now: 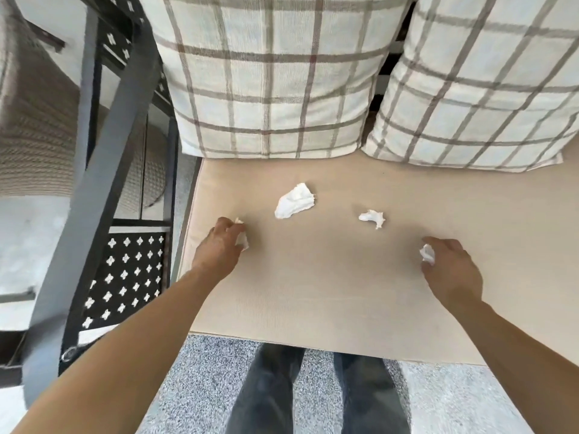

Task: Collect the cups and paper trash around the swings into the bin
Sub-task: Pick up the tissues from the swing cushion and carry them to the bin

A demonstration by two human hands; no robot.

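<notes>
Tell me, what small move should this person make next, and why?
Probably reach the left hand forward to the bigger paper wad lying loose on the seat cushion. Both hands already hold a scrap each, the right hand too, and that wad lies nearest the left fingers. No bin is in view.

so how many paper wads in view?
4: one in the left hand, one in the right hand, a big wad and a small wad loose on the cushion. More may be hidden.

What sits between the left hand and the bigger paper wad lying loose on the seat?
Nothing visible: only bare seat cushion lies between the left hand, already holding a small wad, and the bigger paper wad.
</notes>
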